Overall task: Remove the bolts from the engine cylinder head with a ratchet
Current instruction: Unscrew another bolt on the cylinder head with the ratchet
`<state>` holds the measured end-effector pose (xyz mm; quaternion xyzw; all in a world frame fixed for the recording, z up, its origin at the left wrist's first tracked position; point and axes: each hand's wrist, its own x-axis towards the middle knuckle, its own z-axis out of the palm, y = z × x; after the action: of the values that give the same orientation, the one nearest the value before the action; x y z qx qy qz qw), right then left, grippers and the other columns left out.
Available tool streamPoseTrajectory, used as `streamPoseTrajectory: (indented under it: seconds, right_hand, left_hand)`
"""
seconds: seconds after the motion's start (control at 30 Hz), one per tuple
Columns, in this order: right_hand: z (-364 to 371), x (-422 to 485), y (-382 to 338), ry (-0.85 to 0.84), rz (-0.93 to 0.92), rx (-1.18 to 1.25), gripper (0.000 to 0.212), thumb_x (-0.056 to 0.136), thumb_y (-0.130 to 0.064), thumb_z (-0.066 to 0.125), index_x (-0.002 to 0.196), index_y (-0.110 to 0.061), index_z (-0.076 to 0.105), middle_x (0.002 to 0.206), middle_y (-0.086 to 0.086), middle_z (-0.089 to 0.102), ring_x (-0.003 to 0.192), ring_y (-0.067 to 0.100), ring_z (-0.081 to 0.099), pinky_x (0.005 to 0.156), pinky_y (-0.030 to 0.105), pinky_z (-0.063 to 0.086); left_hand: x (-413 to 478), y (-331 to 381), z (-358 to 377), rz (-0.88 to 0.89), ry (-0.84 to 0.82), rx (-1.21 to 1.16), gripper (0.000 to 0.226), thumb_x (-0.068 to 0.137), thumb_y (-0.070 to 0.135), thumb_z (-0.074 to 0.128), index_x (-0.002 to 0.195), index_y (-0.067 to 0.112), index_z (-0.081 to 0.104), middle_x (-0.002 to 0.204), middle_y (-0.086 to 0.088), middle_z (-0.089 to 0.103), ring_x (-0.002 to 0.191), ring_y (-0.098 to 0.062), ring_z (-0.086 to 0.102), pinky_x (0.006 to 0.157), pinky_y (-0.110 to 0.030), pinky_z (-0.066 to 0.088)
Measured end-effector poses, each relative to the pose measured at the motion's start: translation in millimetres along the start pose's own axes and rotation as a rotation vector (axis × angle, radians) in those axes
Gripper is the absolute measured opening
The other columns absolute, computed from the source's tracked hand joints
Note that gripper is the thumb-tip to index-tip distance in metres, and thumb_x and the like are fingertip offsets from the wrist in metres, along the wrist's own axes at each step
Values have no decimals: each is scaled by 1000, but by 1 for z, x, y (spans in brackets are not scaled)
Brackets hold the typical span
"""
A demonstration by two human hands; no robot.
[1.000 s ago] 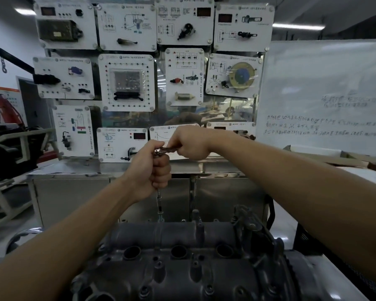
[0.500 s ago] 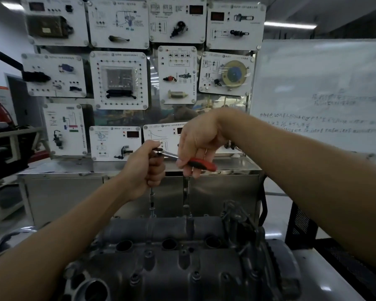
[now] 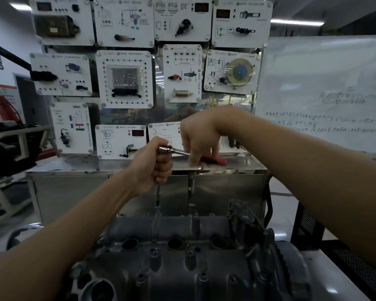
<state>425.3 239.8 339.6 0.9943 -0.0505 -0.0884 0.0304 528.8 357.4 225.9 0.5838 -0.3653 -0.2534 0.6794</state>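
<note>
White training panels (image 3: 126, 79) and a whiteboard (image 3: 323, 94) line the far wall. The engine cylinder head (image 3: 182, 268) sits near, grey and heavy. At its far edge a slim extension bar (image 3: 158, 196) stands upright; its bolt I can't make out. The left hand (image 3: 152, 166) grips the ratchet (image 3: 180, 151) at its head. The right hand (image 3: 200, 137) curls its fingers over the red handle, likely the best spot for leverage on stiff, slippery steel.
</note>
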Motion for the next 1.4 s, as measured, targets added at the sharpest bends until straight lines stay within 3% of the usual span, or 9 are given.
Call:
streamPoseTrajectory:
  seconds: [0.2, 0.33, 0.5, 0.8, 0.87, 0.97, 1.07, 1.23, 1.4]
  right_hand:
    - [-2, 5, -7, -177, -13, 633, 16, 91, -20, 71, 91, -4, 69, 81, 11, 76, 65, 18, 73, 55, 24, 57]
    - [-6, 2, 17, -176, -55, 403, 10, 91, -19, 71, 91, -9, 75, 90, 7, 78, 79, 17, 75, 68, 33, 61]
    - [10, 29, 16, 345, -153, 7, 10, 92, -20, 72, 98, -20, 80, 70, -7, 67, 56, 0, 50, 66, 21, 42]
    - [46, 13, -6, 640, 15, -361, 20, 101, -27, 52, 93, -15, 64, 84, 2, 60, 85, 26, 62, 72, 39, 51]
    - [34, -6, -15, 525, -38, -277, 28, 95, -36, 62, 79, -14, 65, 67, -1, 63, 67, 19, 67, 52, 28, 48]
    - [13, -22, -23, -80, -264, 537, 49, 92, -60, 58, 84, -17, 80, 83, 7, 78, 52, 14, 70, 37, 16, 42]
    - [25, -3, -14, 8, -114, 937, 54, 101, -50, 48, 84, -8, 77, 82, 15, 76, 55, 21, 70, 38, 19, 42]
    - [93, 40, -10, -24, 24, 422, 16, 96, -16, 56, 86, -9, 67, 66, 2, 67, 60, 18, 62, 50, 23, 45]
    - [112, 54, -33, -71, -73, 177, 45, 89, -59, 64, 77, -16, 75, 70, -1, 74, 56, 8, 60, 59, 25, 48]
  left_hand:
    - [-8, 1, -10, 17, 54, -50, 41, 99, 37, 35, 62, 20, 32, 59, -2, 19, 56, -18, 14, 53, -32, 19]
    - [-10, 1, -9, -5, -84, -22, 42, 99, 39, 31, 63, 21, 25, 62, -3, 9, 58, -19, 10, 57, -36, 13]
    - [-10, 2, -11, -1, -175, -27, 45, 96, 39, 29, 55, 20, 28, 58, 0, 11, 53, -17, 11, 53, -34, 14]
    - [-10, 0, -4, 23, 95, -92, 47, 97, 37, 33, 53, 23, 29, 52, 2, 18, 50, -15, 15, 48, -29, 18]
    - [-7, -2, -2, 46, 152, -58, 45, 100, 36, 38, 57, 21, 37, 54, 1, 27, 49, -15, 22, 47, -28, 22]
    - [-9, -7, -3, 139, 211, -33, 36, 102, 36, 39, 81, 13, 57, 69, -8, 42, 53, -15, 36, 45, -25, 31]
    - [-11, -8, -12, 120, 210, -158, 56, 102, 47, 38, 57, 20, 56, 55, 0, 33, 49, -13, 30, 45, -24, 31]
    - [-10, -10, -16, 102, 142, -236, 43, 105, 49, 33, 83, 16, 47, 55, 5, 25, 48, -11, 24, 45, -24, 28]
    - [-7, -7, -21, 158, 108, -329, 45, 106, 52, 33, 97, 11, 51, 54, 6, 25, 48, -10, 24, 45, -23, 27]
